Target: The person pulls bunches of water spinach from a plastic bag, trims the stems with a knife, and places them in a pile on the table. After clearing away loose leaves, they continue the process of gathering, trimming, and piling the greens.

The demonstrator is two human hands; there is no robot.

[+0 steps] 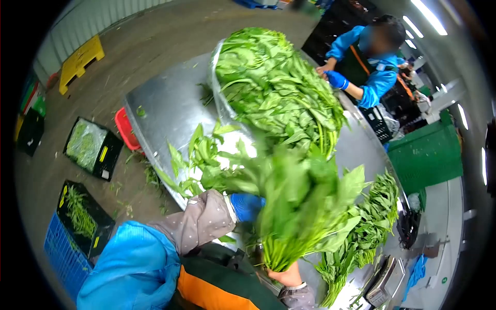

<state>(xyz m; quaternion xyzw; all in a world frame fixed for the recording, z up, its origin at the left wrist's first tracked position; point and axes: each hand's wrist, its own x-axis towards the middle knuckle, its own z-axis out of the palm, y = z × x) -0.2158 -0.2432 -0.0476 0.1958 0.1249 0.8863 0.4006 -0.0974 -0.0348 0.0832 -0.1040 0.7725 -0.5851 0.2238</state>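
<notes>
A large bunch of long-stemmed leafy greens point(299, 217) stands upright before my chest, its leaves blurred by motion. My right hand point(287, 274), bare, is wrapped round the base of its stems. My left hand point(248, 206), in a blue glove, is at the left side of the bunch, its fingers hidden behind the leaves. Loose leafy sprigs point(199, 157) lie on the metal table point(165, 98) beyond my left forearm. To the right, bundled greens point(361, 235) lie in a row along the table edge.
A big heap of greens point(274, 88) in clear plastic covers the table's far part. Across it stands a co-worker point(374, 62). A scale point(385, 281) sits at the right edge. Crates point(103, 168) and a red basin point(126, 129) are on the floor at left.
</notes>
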